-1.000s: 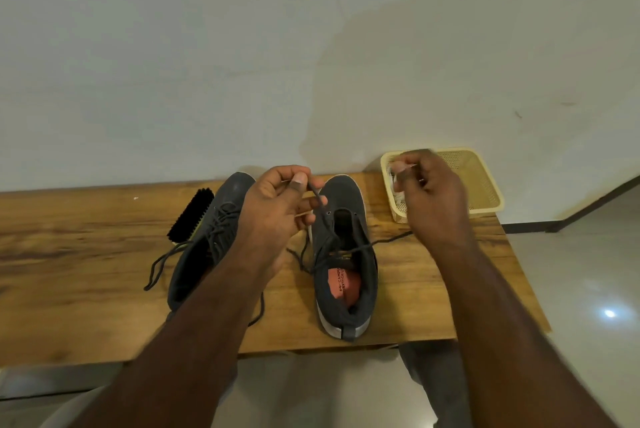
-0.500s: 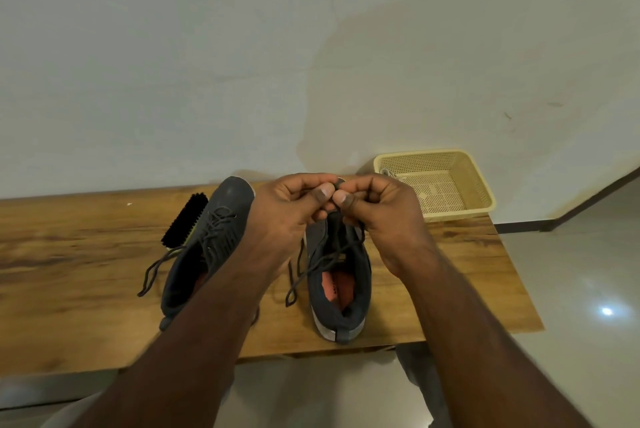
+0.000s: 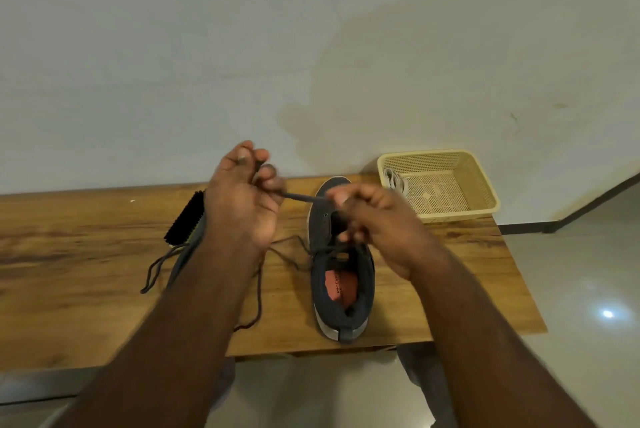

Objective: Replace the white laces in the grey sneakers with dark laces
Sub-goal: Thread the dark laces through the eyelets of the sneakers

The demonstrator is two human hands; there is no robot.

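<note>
Head view: left hand [image 3: 242, 199] and right hand [image 3: 374, 223] pinch dark lace [image 3: 303, 197] taut above right grey sneaker [image 3: 341, 264] on surface [image 3: 86, 271]. Risk: overpulling likely unthreads eyelets, tips sneaker.

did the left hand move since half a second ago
Yes. The left hand has risen and drawn left, away from the right sneaker, stretching the dark lace toward the right hand.
</note>
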